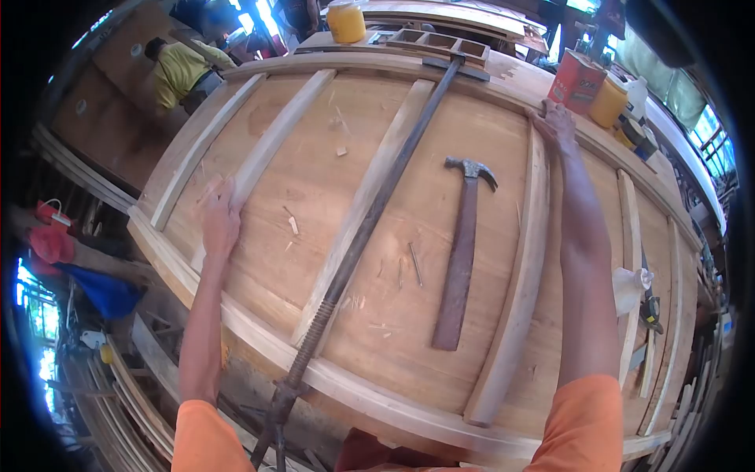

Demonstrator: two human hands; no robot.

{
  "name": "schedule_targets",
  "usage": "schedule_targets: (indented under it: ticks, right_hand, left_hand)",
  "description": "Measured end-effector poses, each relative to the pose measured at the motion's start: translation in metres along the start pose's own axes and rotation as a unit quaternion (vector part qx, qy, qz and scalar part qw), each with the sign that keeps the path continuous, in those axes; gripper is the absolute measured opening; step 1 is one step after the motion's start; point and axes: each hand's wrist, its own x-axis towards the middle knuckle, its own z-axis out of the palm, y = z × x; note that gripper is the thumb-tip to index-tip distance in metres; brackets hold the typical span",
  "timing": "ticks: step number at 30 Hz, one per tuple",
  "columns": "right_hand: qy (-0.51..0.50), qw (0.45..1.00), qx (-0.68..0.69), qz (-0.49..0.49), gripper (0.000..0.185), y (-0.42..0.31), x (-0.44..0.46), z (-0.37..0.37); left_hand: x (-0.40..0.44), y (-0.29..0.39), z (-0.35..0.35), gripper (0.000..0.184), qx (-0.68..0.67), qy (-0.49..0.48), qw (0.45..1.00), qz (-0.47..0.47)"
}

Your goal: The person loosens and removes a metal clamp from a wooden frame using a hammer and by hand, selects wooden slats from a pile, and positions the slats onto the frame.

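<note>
Framework of pale wood was spread over a broad panel, with crosswise slats laid between its near and far rails. The left slat was met by the left hand toward its near end; the fingers were blurred, so whether the wood was grasped or merely touched could not be told. The right hand was placed at the far end of the right slat, beside the far rail, with the fingers bent; how firmly anything was held could not be told.

The space between the hands was crossed by a long bar clamp, its threaded part lying toward the near rail. A hammer was left unheld on the panel, its head pointed to the far side, and a nail was seen just left of its handle.

The step in hand was judged to be the positioning or steadying of slats within the clamped framework. For the next move, alignment against the rails seemed to be called for, with the clamp and hammer avoided if either slat were shifted.
</note>
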Motion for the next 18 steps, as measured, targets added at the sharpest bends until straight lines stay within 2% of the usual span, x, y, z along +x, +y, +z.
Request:
schedule_targets:
  ticks: [2, 6, 8, 11, 14, 18]
  right_hand:
    - [0.003, 1.0, 0.005, -0.007, 0.081, 0.001, 0.001, 0.006]
    - [0.025, 1.0, -0.008, -0.016, 0.074, 0.01, -0.002, 0.007]
    - [0.017, 0.999, -0.025, -0.01, 0.068, 0.005, -0.005, 0.001]
    - [0.039, 0.999, -0.015, -0.011, 0.067, 0.009, -0.006, 0.009]
    - [0.027, 1.0, 0.0, -0.007, 0.067, 0.011, -0.004, 0.012]
    - [-0.013, 1.0, 0.006, -0.003, 0.068, 0.007, 0.005, 0.0]
  left_hand:
    - [0.001, -0.017, 0.01, 0.049, 0.055, 0.089, 0.989, 0.105]
    - [-0.003, -0.002, -0.001, 0.051, -0.009, 0.064, 0.996, 0.069]
    - [-0.005, 0.003, -0.012, 0.052, 0.021, -0.018, 1.0, 0.009]
    - [-0.005, -0.019, 0.004, 0.053, 0.021, 0.044, 0.997, 0.064]
    - [-0.007, -0.015, 0.001, 0.054, 0.014, 0.025, 0.999, 0.036]
    - [-0.008, -0.007, -0.005, 0.054, 0.014, 0.031, 0.998, 0.047]
